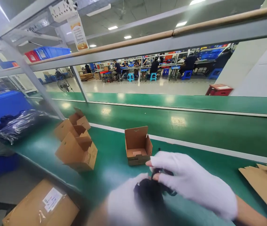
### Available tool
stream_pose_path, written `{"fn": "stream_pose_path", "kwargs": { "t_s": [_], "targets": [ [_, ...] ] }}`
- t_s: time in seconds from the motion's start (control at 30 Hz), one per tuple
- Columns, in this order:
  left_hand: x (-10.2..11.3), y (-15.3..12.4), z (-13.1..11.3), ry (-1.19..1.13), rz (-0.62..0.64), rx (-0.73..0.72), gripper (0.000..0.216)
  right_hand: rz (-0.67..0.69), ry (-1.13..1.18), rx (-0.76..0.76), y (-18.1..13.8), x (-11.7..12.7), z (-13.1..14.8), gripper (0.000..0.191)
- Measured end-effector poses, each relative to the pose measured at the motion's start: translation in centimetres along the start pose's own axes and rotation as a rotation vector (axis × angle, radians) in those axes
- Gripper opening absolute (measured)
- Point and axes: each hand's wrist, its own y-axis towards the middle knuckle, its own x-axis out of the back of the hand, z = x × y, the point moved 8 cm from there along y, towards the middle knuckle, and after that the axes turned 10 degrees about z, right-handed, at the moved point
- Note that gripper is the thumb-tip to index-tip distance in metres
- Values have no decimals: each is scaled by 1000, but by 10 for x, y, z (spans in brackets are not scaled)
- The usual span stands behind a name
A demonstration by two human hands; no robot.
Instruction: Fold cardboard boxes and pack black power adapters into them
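Both my hands wear white fingerless gloves and meet low in the middle of the view. My left hand (124, 202) is blurred and cups a black object (149, 194) with a cable. My right hand (192, 182) pinches the top of the same black object with thumb and fingertips. Just behind my hands an open small cardboard box (137, 146) stands upright on the green belt (114, 163), its flaps raised.
Three more open cardboard boxes (77, 147) lie tipped at the left. Flat cardboard blanks (265, 182) lie at the right. A black plastic bag (18, 125) rests on a blue bin at far left. A sealed carton (41, 205) sits below. Seated workers are far behind.
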Motion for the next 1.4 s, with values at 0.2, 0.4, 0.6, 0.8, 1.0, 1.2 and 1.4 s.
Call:
{"fn": "stream_pose_path", "kwargs": {
  "t_s": [0.2, 0.4, 0.6, 0.8, 1.0, 1.2, 1.4],
  "targets": [
    [8, -12, 19, 4, 46, 71, 57, 91, 529, -41, 36, -48, -42, 26],
    [32, -11, 19, -5, -221, -46, 88, 149, 656, 108, 26, -58, -15, 37],
    [59, -10, 14, 111, -417, -141, 96, 149, 359, -211, 22, -44, -34, 41],
    [134, -9, 38, 675, -767, 12, 82, -81, 26, -322, 50, 7, -45, 55],
    [150, 17, 77, 734, -782, 145, 65, 124, -505, -297, 119, 0, -47, 33],
    [140, 16, 92, 853, -794, 172, 61, 441, -545, -348, 151, -33, -64, 28],
    [137, 16, 88, 964, -861, 162, 57, 513, -488, -305, 166, -59, -74, 22]
  ]
}}
